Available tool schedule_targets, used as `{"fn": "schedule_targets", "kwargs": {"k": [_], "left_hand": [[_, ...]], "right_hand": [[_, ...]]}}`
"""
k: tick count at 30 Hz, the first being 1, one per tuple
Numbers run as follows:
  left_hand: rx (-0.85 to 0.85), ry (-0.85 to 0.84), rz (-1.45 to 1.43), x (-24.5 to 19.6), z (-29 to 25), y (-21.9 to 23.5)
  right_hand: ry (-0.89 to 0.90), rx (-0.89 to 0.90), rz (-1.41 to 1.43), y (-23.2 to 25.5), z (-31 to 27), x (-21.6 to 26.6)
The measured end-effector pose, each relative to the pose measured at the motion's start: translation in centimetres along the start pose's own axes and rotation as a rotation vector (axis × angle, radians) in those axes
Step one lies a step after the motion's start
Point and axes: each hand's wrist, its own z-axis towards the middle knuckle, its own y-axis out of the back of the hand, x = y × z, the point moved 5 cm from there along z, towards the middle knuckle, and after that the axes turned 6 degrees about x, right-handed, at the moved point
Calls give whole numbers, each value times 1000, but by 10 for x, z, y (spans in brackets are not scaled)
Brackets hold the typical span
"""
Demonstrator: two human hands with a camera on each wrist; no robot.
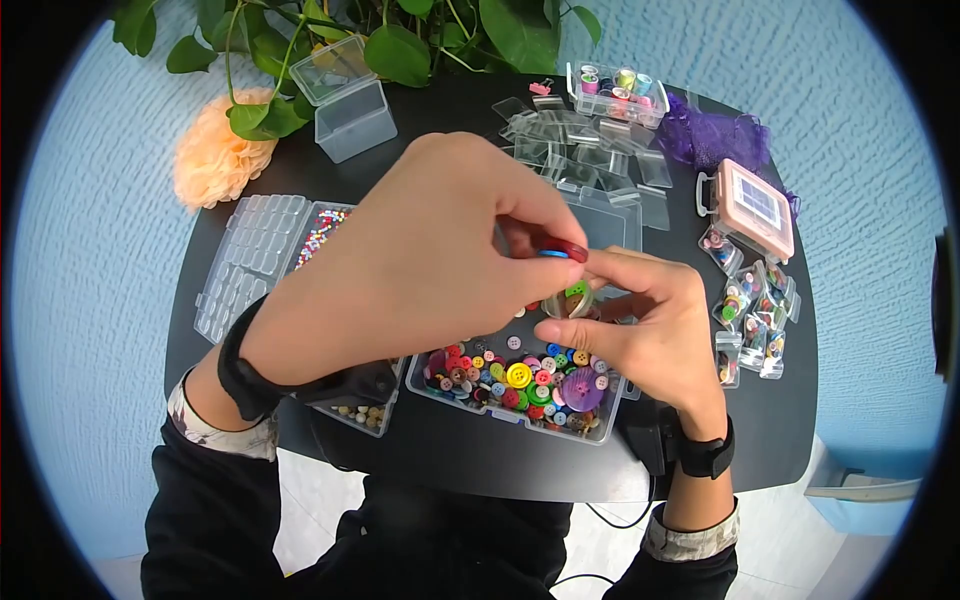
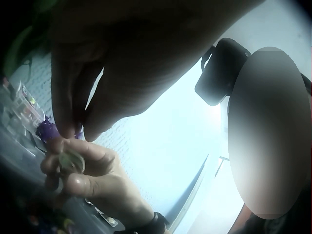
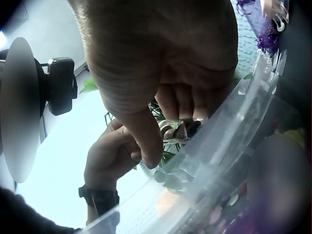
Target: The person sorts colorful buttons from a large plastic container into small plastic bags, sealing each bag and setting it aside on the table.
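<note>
My left hand [image 1: 430,240] pinches a red button [image 1: 568,248] and a blue button [image 1: 552,254] between thumb and fingers. Right below them, my right hand [image 1: 650,315] holds a small clear zip bag [image 1: 572,303] with a green button [image 1: 577,289] and brown ones inside. The bag's mouth is close under the left fingertips, partly hidden by the fingers. In the right wrist view the bag [image 3: 173,131] shows between the right thumb and fingers. Beneath both hands lies a clear plastic box [image 1: 480,408] of mixed buttons, among them a yellow button [image 1: 518,375] and a large purple button [image 1: 582,390].
Flat clear bags [image 1: 590,150] lie in a pile at the back. Filled button bags [image 1: 755,310] sit at the right beside a pink case [image 1: 757,210] and purple mesh [image 1: 715,135]. A bead organizer [image 1: 255,240], a clear box [image 1: 355,120] and a plant [image 1: 400,50] are at the left and back.
</note>
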Motion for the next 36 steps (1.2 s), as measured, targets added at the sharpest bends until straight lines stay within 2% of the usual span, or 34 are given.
{"fn": "schedule_targets", "kwargs": {"k": [3, 5, 6, 8, 9, 11, 14, 18, 19, 20, 22, 24, 26, 28, 30, 32, 34, 36], "left_hand": [[29, 66, 36, -1, -9, 8], [260, 249, 124, 10, -17, 4], [258, 249, 123, 16, -20, 2], [140, -49, 249, 16, -23, -4], [131, -53, 248, 17, -23, -6], [-37, -80, -108, 13, -17, -5], [-30, -24, -271, 6, -13, -14], [-163, -205, 16, -1, -10, -6], [-225, -334, 122, -6, -14, -1], [-234, -350, 118, -9, -14, -1], [-251, -244, -19, -11, -13, 5], [-238, -262, -95, -14, -9, 13], [-190, -292, 44, -17, -5, 18], [-229, -337, 4, -12, -5, 23], [-189, -289, -48, -7, -4, 26], [-145, -264, -40, -2, -3, 29], [-101, -230, -34, 5, -2, 34], [-114, -225, -7, 7, 0, 41]], "right_hand": [[55, -64, -32, 4, -1, 1], [75, -95, -64, 6, -1, 2], [74, -113, -78, 7, -1, 3], [80, -121, -99, 7, 0, 5], [74, -140, -51, 7, 0, 4], [111, -174, 30, 5, 0, 2], [160, -231, 38, 4, -2, 0], [237, -310, -6, 5, 5, 15], [291, -344, -41, 7, 7, 19], [299, -346, -58, 8, 9, 24], [293, -392, -73, 11, 12, 31], [301, -357, -125, 10, 19, 40], [344, -333, -229, 7, 26, 52], [346, -319, -212, 7, 33, 59], [345, -237, -190, 5, 41, 57], [299, -187, -124, 3, 48, 53], [139, -112, -15, 1, 53, 45], [123, -80, 99, 2, 56, 40]]}}
